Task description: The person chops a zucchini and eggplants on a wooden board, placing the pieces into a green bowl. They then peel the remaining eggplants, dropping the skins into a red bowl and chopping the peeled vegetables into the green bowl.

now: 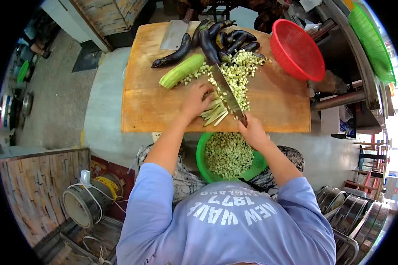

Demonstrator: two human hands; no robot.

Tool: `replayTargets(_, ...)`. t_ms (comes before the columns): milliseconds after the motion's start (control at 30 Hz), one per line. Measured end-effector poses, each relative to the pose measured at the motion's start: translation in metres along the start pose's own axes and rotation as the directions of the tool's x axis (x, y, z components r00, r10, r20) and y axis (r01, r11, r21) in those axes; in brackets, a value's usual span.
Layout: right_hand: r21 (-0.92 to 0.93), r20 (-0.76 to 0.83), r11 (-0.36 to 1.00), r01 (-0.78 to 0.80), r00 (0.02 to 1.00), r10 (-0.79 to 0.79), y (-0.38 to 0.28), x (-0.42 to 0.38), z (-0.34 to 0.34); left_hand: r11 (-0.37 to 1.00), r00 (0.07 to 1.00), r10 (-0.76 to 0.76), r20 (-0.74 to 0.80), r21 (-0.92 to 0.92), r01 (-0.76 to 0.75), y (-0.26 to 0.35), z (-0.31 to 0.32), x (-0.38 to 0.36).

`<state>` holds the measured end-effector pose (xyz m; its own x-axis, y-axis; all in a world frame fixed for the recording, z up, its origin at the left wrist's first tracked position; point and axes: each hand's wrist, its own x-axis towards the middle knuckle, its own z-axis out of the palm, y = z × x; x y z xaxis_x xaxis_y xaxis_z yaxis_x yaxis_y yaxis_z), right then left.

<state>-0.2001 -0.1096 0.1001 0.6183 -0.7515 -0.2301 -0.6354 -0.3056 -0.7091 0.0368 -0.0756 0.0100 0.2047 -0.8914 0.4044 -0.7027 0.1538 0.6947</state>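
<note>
Over the wooden board (276,106), left grip (197,100) curls over strips (216,113) (right grip (254,133) encloses the knife (228,91)).

Right hand (253,132) gripped a long steel knife (228,92), blade between pale-green cut strips (216,111) and a heap of small pale-green dice (239,73). Left hand (198,100), fingers bent, was on the strips. I also saw a long pale-green squash (181,71), glossy dark-purple eggplants (208,46) and a broad steel cleaver (174,35) on the tan wooden board (278,104). Red plastic basket (292,49): far right corner. Green plastic bowl (201,155) with more dice: below near edge.
</note>
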Motion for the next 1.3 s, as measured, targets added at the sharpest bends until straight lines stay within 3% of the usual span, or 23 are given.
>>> replayTargets(33, -0.048, 0.039, 0.999, -0.011, 0.999, 0.013, -0.009, -0.006, -0.009, 0.998, 0.998, -0.056, 0.008, -0.042, 0.056, 0.009, -0.007, 0.000)
replayTargets(167, -0.136, 0.160, 0.990, -0.021, 0.986, 0.043, -0.032, -0.018, -0.028, 0.999, 0.999, -0.035, -0.028, 0.017, 0.036, 0.012, -0.007, 0.001)
replayTargets(367, -0.171, 0.146, 0.985, -0.012, 0.989, 0.037, -0.007, 0.014, 0.003, 0.992, 0.993, -0.118, 0.025, 0.044, 0.117, 0.017, -0.009, 0.002)
replayTargets(433, -0.152, 0.109, 0.988, 0.011, 0.994, 0.006, -0.008, 0.023, 0.011, 0.988, 0.991, -0.128, 0.025, 0.095, 0.125, 0.018, -0.008, 0.000)
replayTargets(600, 0.059, 0.011, 0.998, -0.030, 1.000, 0.030, 0.002, 0.009, 0.013, 0.999, 1.000, -0.017, 0.006, -0.039, 0.017, 0.001, -0.008, 0.002)
replayTargets(667, -0.005, 0.023, 1.000, -0.030, 0.999, 0.030, -0.016, -0.005, 0.000, 0.998, 1.000, -0.020, -0.008, -0.055, 0.020, 0.005, -0.013, -0.003)
replayTargets(700, -0.045, 0.056, 0.999, -0.029, 0.998, 0.031, -0.022, -0.010, -0.008, 0.982, 0.994, -0.113, -0.005, -0.150, 0.111, 0.009, -0.015, -0.005)
replayTargets(800, -0.127, 0.118, 0.992, -0.011, 0.993, 0.026, -0.034, -0.017, -0.020, 0.995, 0.995, -0.095, -0.009, -0.031, 0.095, 0.010, -0.014, -0.007)
replayTargets(1067, -0.233, 0.110, 0.972, 0.032, 0.994, -0.007, -0.010, 0.019, 0.022, 0.997, 0.997, -0.078, 0.000, -0.006, 0.078, 0.001, -0.009, -0.009)
replayTargets(1200, 0.004, 0.034, 1.000, 0.002, 0.999, -0.003, -0.002, 0.016, 0.021, 0.992, 0.994, -0.106, 0.009, -0.068, 0.106, 0.005, -0.013, -0.013)
replayTargets(1300, -0.059, 0.062, 0.998, -0.017, 0.998, 0.021, -0.020, -0.004, 0.002, 0.989, 0.993, -0.115, -0.031, -0.094, 0.112, 0.006, -0.015, -0.022)
